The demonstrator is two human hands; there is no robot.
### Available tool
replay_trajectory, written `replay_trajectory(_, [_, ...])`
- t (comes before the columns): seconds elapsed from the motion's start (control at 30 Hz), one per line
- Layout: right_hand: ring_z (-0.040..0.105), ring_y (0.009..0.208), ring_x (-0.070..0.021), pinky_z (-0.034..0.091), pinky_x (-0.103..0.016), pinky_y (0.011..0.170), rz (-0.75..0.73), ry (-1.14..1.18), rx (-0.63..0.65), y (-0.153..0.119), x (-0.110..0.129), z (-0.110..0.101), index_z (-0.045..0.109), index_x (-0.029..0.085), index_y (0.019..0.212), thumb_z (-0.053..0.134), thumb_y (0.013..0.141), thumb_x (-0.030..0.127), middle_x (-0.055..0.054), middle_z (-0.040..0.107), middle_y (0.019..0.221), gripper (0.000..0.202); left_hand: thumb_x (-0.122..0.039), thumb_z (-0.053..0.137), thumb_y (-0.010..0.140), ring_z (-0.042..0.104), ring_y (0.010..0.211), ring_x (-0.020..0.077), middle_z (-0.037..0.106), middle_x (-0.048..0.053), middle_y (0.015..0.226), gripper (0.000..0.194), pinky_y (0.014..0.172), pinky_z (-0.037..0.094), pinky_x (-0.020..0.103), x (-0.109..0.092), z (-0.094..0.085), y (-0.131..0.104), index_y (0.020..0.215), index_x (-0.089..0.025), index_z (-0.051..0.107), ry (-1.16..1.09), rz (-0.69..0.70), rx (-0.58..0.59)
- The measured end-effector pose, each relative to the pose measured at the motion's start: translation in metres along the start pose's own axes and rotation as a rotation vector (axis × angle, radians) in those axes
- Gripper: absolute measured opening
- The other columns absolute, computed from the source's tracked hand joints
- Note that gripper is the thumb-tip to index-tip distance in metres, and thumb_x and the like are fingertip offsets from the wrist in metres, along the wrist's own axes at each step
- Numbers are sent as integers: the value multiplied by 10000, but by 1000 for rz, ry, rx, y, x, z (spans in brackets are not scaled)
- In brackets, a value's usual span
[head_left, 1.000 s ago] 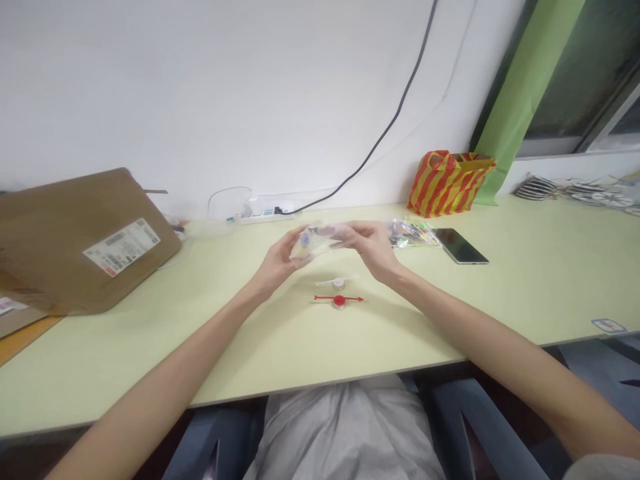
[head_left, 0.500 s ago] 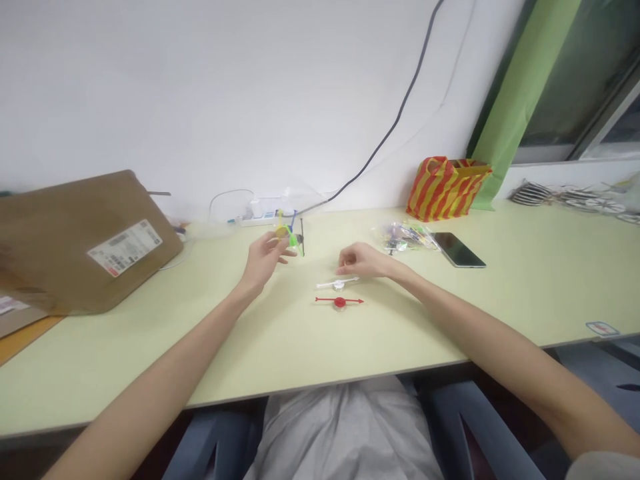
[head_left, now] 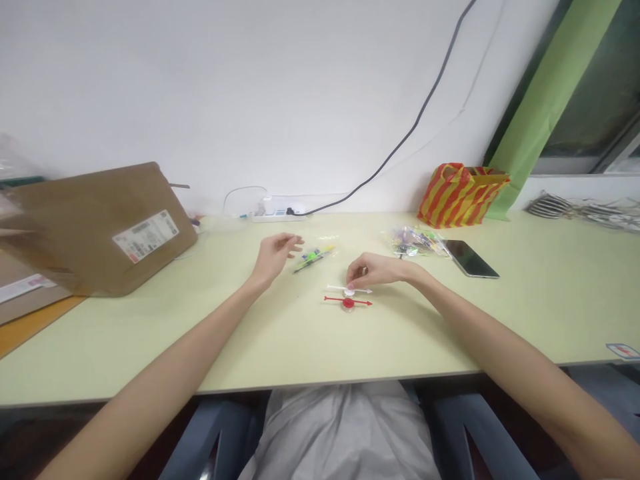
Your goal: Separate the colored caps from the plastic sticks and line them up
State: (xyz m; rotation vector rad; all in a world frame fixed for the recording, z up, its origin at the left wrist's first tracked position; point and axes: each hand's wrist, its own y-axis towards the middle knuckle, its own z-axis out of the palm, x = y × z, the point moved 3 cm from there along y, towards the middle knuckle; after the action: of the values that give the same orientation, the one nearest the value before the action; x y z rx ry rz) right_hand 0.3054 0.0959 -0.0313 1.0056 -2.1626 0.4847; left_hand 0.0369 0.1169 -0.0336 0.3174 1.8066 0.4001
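Observation:
My left hand [head_left: 274, 259] hovers at the left of a small clear bag of colourful arrow spinners [head_left: 314, 257], its fingers apart with nothing in them. Green, yellow, blue and black show among those spinners, which lie on the table. The thumb and fingers of my right hand [head_left: 373, 270] are closed at the round hub of a white arrow spinner [head_left: 349, 292], which lies flat. Just in front of it is a red arrow spinner [head_left: 349, 304] with a clear round base, its tip facing right.
Behind my right hand lies a clear bag of mixed small parts [head_left: 415, 241] next to a tablet [head_left: 471, 259]. A striped bag [head_left: 463, 195] stands by the wall. At the left leans a cardboard box [head_left: 105, 233]. A power strip [head_left: 277, 212] and black cable run along the back.
The spinners my left hand held up have been let go and now lie on the table. My right hand has come down onto the white spinner, which sits closer to the red one.

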Motion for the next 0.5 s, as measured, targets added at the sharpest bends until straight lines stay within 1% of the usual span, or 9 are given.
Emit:
replay_trajectory(0.1, [629,735,-160,456,-250,640,-5,8,13,-1,2,0,798,155,891,730,814,429,-49,764,846,293,-519,698,857,747,946,272,765,135,1085,364,750,567,337,6,-3,2,948,-167,701,-106,-50,-27])
replay_trajectory(0.17, [627,749,-162,454,-250,646,-11,22,9,-2,4,-1,793,155,902,738,812,432,-50,760,856,296,-505,687,870,748,957,259,761,135,1088,342,769,567,336,10,-6,3,942,-172,669,-149,-81,-53])
replay_trajectory(0.23, [623,748,-161,450,-248,642,-8,32,13,-3,5,-1,777,152,890,765,791,445,-47,750,843,309,-495,675,881,751,945,244,764,120,1059,321,762,563,325,13,-9,4,944,-184,628,-182,-102,-84])
replay_trajectory(0.33, [597,695,-146,434,-246,615,13,15,30,-2,5,0,739,148,826,778,773,456,-28,716,769,314,-498,661,889,755,899,226,766,90,1004,314,727,560,307,16,-10,6,956,-205,569,-218,-113,-106])
replay_trajectory(0.4, [570,647,-136,416,-247,590,25,1,-4,-1,2,1,707,154,778,755,791,458,-13,687,706,308,-508,658,885,756,870,221,764,75,983,323,695,557,295,17,-10,6,963,-216,544,-226,-129,-104])
replay_trajectory(0.5, [583,616,-138,420,-251,584,39,33,-129,3,-6,-1,653,171,784,727,817,438,-6,684,677,279,-522,650,879,761,835,215,763,59,967,334,639,533,261,18,-10,6,968,-231,514,-220,-163,-104])
